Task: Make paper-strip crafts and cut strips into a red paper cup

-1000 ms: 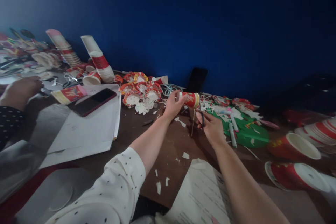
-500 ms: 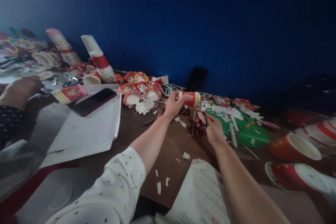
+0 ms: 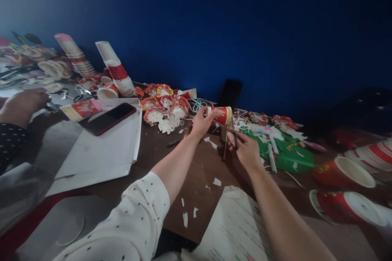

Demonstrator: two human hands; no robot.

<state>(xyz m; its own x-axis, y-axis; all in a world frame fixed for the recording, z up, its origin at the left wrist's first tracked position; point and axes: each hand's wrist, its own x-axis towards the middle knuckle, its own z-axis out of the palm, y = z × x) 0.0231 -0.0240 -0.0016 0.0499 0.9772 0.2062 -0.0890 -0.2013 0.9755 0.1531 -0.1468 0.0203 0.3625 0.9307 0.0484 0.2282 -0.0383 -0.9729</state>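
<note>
Gripped sideways in my left hand point(image 3: 202, 123) is a red and white paper cup point(image 3: 223, 115) with a yellow band near its right end. My right hand point(image 3: 247, 151) has its fingers in the handles of dark scissors point(image 3: 235, 140). Their blades point up at the cup's right end; whether they touch the paper I cannot tell. A thin tan strip point(image 3: 225, 147) hangs below the cup. White paper scraps point(image 3: 211, 142) lie on the brown table point(image 3: 196, 171) beneath both hands.
Cut red paper cups point(image 3: 167, 104) are heaped beyond my left hand. Markers point(image 3: 272, 157) and a green sheet point(image 3: 295, 159) lie at right, near more cups point(image 3: 352, 171). A phone point(image 3: 112, 118) rests on a white box point(image 3: 101, 151). Another person's hand point(image 3: 26, 104) is at far left.
My right hand has shifted slightly left with the scissors, and their handles have turned a little. The cup in my left hand has tilted slightly; the rest looks the same.
</note>
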